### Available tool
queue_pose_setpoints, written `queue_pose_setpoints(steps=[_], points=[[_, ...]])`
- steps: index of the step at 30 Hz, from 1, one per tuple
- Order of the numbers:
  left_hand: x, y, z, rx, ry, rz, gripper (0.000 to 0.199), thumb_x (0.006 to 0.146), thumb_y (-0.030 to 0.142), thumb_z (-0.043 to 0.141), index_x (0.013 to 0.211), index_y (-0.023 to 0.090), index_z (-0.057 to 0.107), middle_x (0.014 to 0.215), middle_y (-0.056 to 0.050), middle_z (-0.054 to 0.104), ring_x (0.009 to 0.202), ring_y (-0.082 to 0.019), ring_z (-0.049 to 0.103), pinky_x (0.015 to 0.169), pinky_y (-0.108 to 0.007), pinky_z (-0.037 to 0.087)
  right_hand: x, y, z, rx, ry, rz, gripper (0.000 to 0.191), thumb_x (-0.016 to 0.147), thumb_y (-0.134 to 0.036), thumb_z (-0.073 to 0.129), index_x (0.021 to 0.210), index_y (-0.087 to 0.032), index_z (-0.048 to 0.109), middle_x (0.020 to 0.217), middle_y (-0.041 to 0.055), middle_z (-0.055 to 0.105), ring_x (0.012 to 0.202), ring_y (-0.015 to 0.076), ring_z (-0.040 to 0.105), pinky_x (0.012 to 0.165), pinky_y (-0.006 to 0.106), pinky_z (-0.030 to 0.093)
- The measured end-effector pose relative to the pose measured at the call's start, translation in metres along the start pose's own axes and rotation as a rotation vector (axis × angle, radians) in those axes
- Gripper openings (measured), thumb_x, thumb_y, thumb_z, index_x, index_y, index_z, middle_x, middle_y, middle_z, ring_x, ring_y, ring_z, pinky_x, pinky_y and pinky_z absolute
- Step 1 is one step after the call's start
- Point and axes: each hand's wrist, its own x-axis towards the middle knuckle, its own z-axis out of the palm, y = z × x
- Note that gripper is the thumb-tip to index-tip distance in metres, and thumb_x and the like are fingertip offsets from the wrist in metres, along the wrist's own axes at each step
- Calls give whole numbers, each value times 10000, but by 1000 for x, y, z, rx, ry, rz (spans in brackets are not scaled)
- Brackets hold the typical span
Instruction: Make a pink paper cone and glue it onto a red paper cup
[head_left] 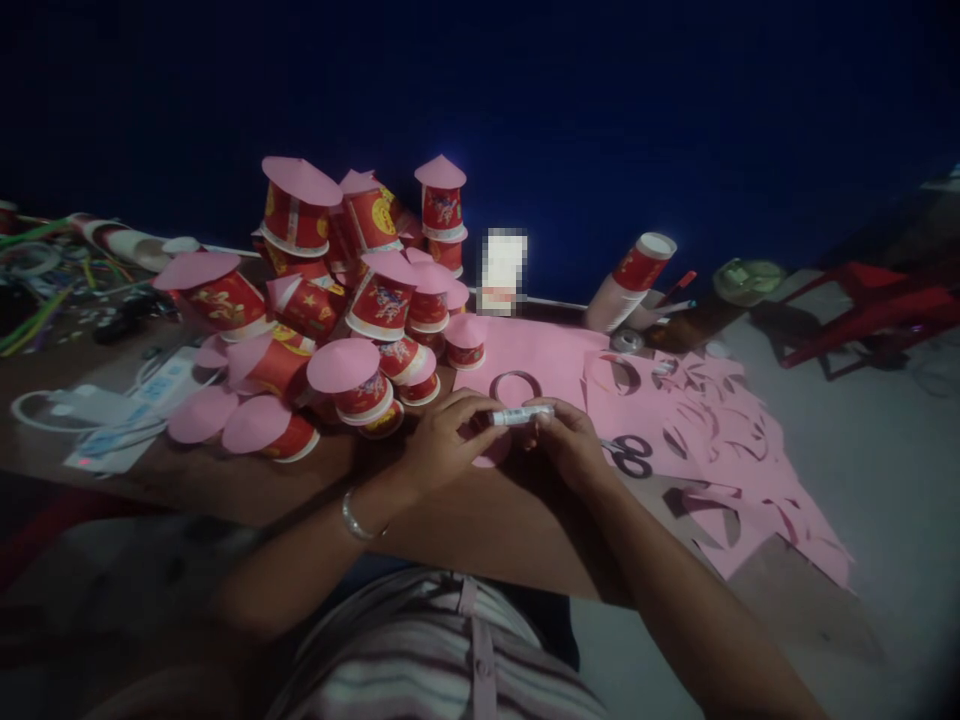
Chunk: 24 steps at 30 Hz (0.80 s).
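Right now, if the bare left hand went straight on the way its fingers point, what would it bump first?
Past the small white cylindrical tube it holds, the left hand would probably bump the bare right hand, which grips the tube's other end; depth is unclear.

The slim white tube [517, 415], bearing printed marks, is positioned nearly horizontal between the fingertips of the left hand [448, 435] and right hand [576, 447], above the desk [517, 535].

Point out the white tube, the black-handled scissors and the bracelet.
White tube [517, 415]: head view, middle of its barrel.
Black-handled scissors [622, 454]: head view, where the handle loops meet.
Bracelet [350, 516]: head view, visible curve of its band.
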Motion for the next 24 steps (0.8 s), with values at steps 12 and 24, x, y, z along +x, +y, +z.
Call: queue_pose_setpoints(steps=[12, 24], points=[[6, -28, 5, -621, 14, -524, 353, 772, 384, 855, 1005, 160, 713, 805, -13, 751, 719, -142, 719, 732, -295, 640, 13, -3, -29, -900, 88, -323, 224, 938, -370, 674, 1085, -260, 804, 1184, 126, 692, 1091, 304, 586, 898, 453, 555], [8, -38, 16, -753, 57, -596, 396, 665, 310, 934, 963, 153, 726, 855, -22, 757, 775, -130, 712, 767, -274, 608, 21, -5, -45, -1304, 120, -483, 252, 1006, -216, 548, 944, -193, 792, 1117, 162, 723, 1050, 321, 571, 929, 505, 507]])
